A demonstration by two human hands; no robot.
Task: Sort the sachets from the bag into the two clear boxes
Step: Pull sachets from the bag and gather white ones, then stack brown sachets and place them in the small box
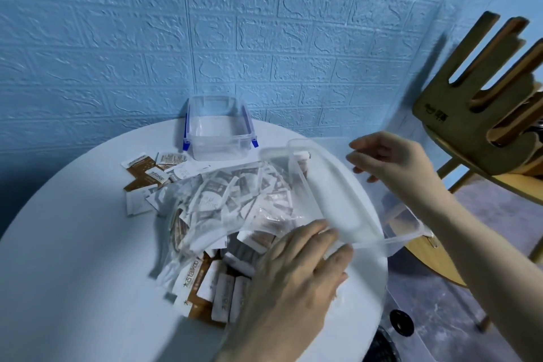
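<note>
Partly blurred, tilted clear box.

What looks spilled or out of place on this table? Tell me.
Sachets lie loose on the white table, spilled from the clear bag, none yet in the blue-clipped box. The second clear box is tipped up on its side, held by the left hand.

round white table — clear box, loose sachets, sachet-filled bag on top
</note>
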